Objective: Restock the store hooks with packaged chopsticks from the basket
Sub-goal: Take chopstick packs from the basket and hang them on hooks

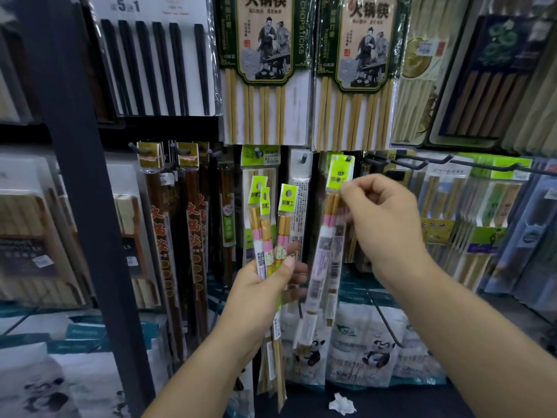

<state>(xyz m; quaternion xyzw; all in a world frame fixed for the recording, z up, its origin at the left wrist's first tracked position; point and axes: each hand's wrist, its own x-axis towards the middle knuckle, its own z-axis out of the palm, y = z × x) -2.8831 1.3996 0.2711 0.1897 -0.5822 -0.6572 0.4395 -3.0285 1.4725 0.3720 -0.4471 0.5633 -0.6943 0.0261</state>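
My left hand (265, 285) grips a fan of three chopstick packs (268, 224) with lime-green header cards, held upright in front of the display. My right hand (376, 212) pinches the green header of another pack (328, 236), which hangs tilted with its hole at a dark store hook (349, 159). I cannot tell whether the header sits fully on the hook. The basket is not in view.
Large bamboo chopstick packs (262, 70) hang above. Dark red-brown packs (168, 230) hang at the left beside a dark upright post (81, 176). Long bare hooks (422, 160) stick out at the right over more packs. Panda-printed bags (361, 342) stand below.
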